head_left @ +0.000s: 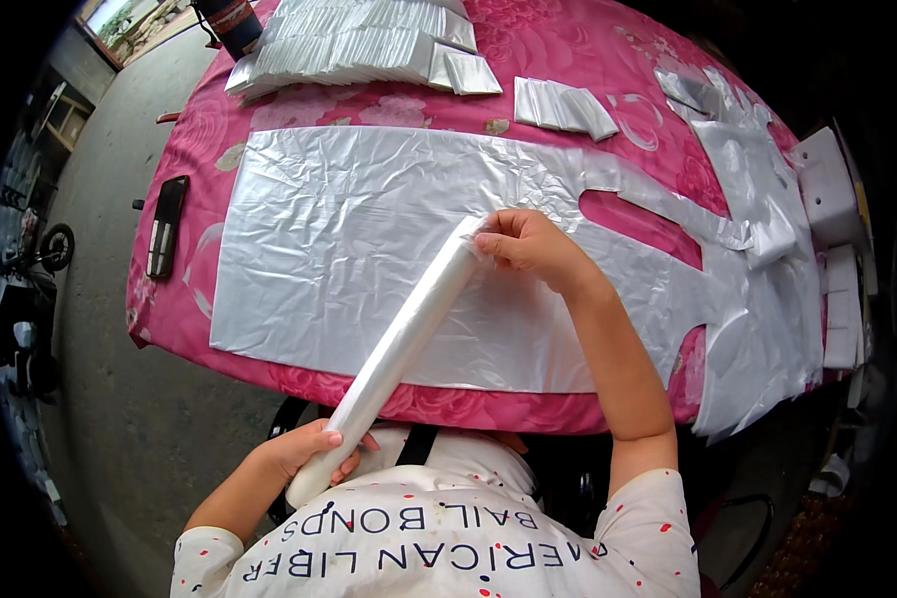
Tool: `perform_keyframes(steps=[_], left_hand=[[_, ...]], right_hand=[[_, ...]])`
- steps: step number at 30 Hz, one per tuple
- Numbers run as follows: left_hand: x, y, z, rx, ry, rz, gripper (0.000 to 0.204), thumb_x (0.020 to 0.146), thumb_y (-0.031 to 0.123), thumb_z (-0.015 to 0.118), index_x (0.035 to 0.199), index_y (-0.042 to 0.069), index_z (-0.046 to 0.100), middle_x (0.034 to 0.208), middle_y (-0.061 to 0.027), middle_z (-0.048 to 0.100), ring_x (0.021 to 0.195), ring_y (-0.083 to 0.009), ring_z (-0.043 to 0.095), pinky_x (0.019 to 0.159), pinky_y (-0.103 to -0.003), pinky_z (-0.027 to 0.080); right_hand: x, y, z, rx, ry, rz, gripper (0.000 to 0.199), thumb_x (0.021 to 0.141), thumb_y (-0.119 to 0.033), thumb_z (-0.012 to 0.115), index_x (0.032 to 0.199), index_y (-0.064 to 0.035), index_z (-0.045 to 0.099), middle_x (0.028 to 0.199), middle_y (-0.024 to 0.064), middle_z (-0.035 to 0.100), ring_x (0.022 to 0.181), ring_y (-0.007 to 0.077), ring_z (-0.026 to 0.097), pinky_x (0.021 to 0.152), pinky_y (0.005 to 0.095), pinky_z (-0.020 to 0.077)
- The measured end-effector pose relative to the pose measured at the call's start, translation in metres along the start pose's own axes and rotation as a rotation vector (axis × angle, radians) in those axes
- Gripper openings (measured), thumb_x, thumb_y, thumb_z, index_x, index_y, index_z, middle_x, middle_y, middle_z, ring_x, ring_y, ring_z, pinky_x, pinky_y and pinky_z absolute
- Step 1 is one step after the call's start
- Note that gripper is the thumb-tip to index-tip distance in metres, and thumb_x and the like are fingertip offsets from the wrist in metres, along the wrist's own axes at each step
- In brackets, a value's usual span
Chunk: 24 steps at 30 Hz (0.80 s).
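We hold a long, folded strip of translucent white plastic film [401, 351] slantwise above the pink floral-clothed bench [658, 60]. Our left hand [304, 453] wraps closed round its near, lower end by our chest; our right hand [530, 246] pinches its far, upper end over the flat silvery plastic bag [339, 219].

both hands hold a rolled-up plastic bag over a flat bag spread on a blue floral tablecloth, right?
Not quite: the tablecloth is pink floral, not blue, as the head view shows. The left hand and right hand do hold the rolled-up plastic bag over the flat bag.
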<state>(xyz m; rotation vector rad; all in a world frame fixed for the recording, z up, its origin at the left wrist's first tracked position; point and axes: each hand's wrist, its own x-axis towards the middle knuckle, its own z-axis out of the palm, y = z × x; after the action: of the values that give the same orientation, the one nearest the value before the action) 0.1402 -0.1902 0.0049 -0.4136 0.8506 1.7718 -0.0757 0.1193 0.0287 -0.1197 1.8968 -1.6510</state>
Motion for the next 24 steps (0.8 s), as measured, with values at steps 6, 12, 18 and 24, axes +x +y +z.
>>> perform_keyframes(steps=[6, 12, 18, 24], left_hand=[[-0.005, 0.000, -0.002, 0.044, 0.005, -0.037, 0.070, 0.068, 0.046, 0.073, 0.113, -0.004, 0.052, 0.072, -0.0071, 0.058, 0.059, -0.0108, 0.056, 0.057, -0.023, 0.047], [-0.038, -0.011, -0.038, 0.246, -0.009, -0.224, 0.063, 0.069, 0.036, 0.075, 0.113, -0.003, 0.054, 0.086, -0.0081, 0.062, 0.079, -0.0138, 0.059, 0.075, -0.028, 0.046], [-0.053, 0.029, -0.039, 0.780, -0.012, -0.291, 0.049, 0.075, 0.028, 0.074, 0.112, 0.001, 0.058, 0.103, -0.0055, 0.063, 0.091, -0.0152, 0.058, 0.083, -0.029, 0.045], [0.004, 0.119, 0.048, 1.610, 0.191, 0.097, 0.044, 0.067, 0.030, 0.076, 0.100, 0.005, 0.062, 0.088, -0.0135, 0.065, 0.082, -0.0305, 0.062, 0.072, -0.036, 0.048]], right_hand=[[0.004, 0.008, -0.025, -0.050, 0.209, -0.094, 0.013, 0.085, -0.014, 0.061, 0.084, -0.0010, 0.062, 0.070, -0.0009, 0.057, 0.059, 0.0050, 0.050, 0.053, 0.0207, 0.0403], [-0.011, 0.030, -0.139, -0.269, 0.703, -0.150, 0.015, 0.086, -0.016, 0.060, 0.086, -0.0011, 0.064, 0.067, -0.0017, 0.057, 0.056, 0.0048, 0.049, 0.050, 0.0201, 0.0419], [-0.025, 0.033, -0.158, -0.348, 0.739, -0.192, 0.015, 0.086, -0.015, 0.060, 0.087, -0.0005, 0.064, 0.067, -0.0012, 0.057, 0.056, 0.0050, 0.049, 0.051, 0.0202, 0.0417], [0.002, 0.022, -0.108, -0.240, 0.526, -0.202, 0.014, 0.085, -0.013, 0.060, 0.087, 0.0009, 0.062, 0.069, -0.0010, 0.057, 0.058, 0.0051, 0.049, 0.052, 0.0209, 0.0401]])
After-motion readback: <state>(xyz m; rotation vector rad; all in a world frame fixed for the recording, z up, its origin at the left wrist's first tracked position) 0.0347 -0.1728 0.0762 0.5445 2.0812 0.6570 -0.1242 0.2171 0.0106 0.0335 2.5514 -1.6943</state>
